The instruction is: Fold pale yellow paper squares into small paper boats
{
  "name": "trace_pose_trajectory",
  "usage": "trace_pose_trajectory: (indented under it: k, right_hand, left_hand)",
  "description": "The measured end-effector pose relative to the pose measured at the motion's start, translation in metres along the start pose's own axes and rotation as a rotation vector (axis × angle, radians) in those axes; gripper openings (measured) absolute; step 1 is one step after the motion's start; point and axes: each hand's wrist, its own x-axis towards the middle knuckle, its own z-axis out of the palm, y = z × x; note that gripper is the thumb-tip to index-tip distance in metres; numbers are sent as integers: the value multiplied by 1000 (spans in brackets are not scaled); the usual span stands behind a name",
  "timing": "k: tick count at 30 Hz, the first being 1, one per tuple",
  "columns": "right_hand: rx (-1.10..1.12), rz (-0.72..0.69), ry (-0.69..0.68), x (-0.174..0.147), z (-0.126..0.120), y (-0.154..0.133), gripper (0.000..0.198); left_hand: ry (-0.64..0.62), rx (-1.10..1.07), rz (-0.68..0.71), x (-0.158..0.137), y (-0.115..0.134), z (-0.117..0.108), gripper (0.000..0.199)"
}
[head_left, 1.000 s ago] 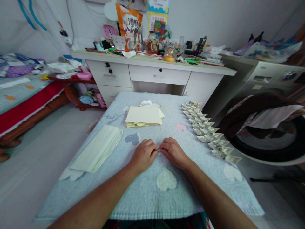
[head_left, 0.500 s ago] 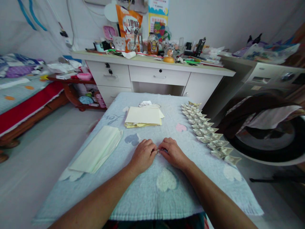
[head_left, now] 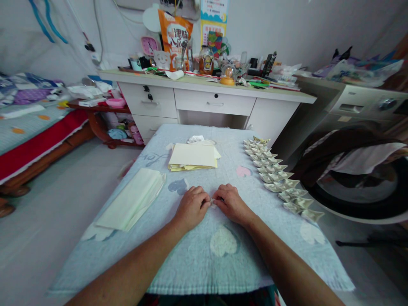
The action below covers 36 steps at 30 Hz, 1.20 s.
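Note:
My left hand (head_left: 193, 205) and my right hand (head_left: 232, 203) meet over the middle of the cloth-covered table. Both are closed, thumbs and fingers pinching a small pale piece of folded paper (head_left: 212, 203) between them; most of it is hidden by the fingers. Beyond my hands lies a stack of cream and yellow paper (head_left: 192, 154). Left of my left hand rests a pile of long pale-green paper sheets (head_left: 132, 199). On the right, folded paper pieces (head_left: 276, 175) with pointed ends stand in a slanting line, apart from my right hand.
A blue cloth with heart shapes (head_left: 191, 267) covers the table. Behind stands a white desk (head_left: 215, 102) crowded with jars, a snack bag and small items. A washing machine (head_left: 353, 106) with its door open is at right, a bed (head_left: 41, 127) at left.
The paper between my fingers has shifted slightly and shows less of its edge by my right hand. The whole view has moved a little; the other papers stay in place.

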Motion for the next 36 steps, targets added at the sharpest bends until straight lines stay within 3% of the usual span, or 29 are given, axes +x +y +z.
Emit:
trace_pose_trajectory:
  k: [6,18,36]
  right_hand:
    - [125,-28,32,-4,-2,10,8]
    - [-8,44,-15,-1,-1,3,11]
    - [59,148,4,0,-2,4,7]
  left_hand:
    - [-7,-19,-4,0,-1,-1,10]
    - [19,15,-44,1,0,1,14]
    - [-14,68,-42,3,2,1,16]
